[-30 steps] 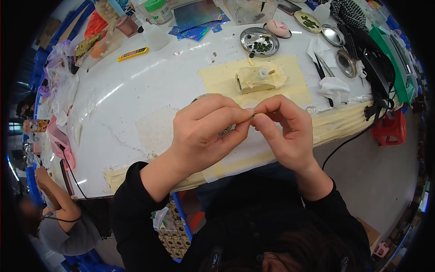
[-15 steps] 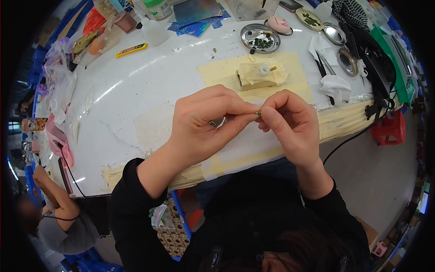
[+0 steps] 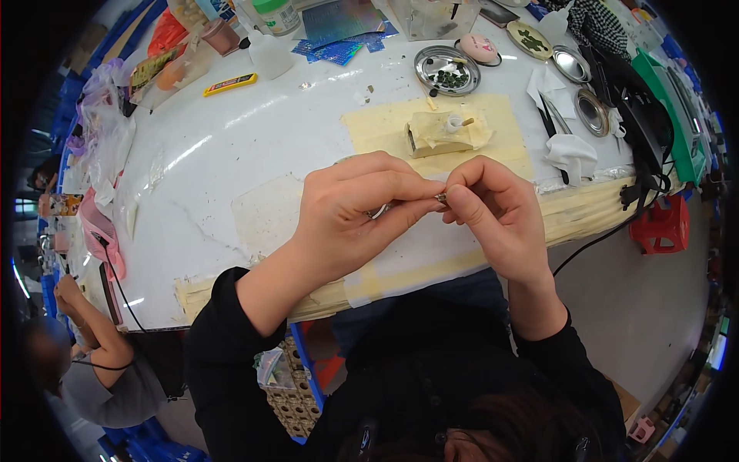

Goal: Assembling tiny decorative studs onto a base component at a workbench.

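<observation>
My left hand (image 3: 354, 196) and my right hand (image 3: 493, 212) meet at the fingertips above the table's front part. Between them they pinch a tiny brownish metallic piece (image 3: 441, 198), too small to name. Thumb and index finger of each hand close on it, one from either side. A shiny silvery curve (image 3: 379, 210) shows inside my left hand's grip; I cannot tell whether it is a ring or something held. Just beyond my hands a small tape-covered block (image 3: 449, 135) bears a little white cup and a short stub, on a sheet of yellowish tape (image 3: 369, 123).
Farther back is a round metal dish (image 3: 447, 71) of small dark green pieces. Tweezers (image 3: 556, 115) and crumpled white tissue (image 3: 573, 156) lie at right. A yellow box cutter (image 3: 230, 85) and a white bottle (image 3: 269, 55) sit back left. A person (image 3: 108, 369) works at far left.
My hands keep their pinch on the tiny piece, with only a slight shift of the fingers. The whole view has moved a little, so the table's things appear slightly lower and farther right.
</observation>
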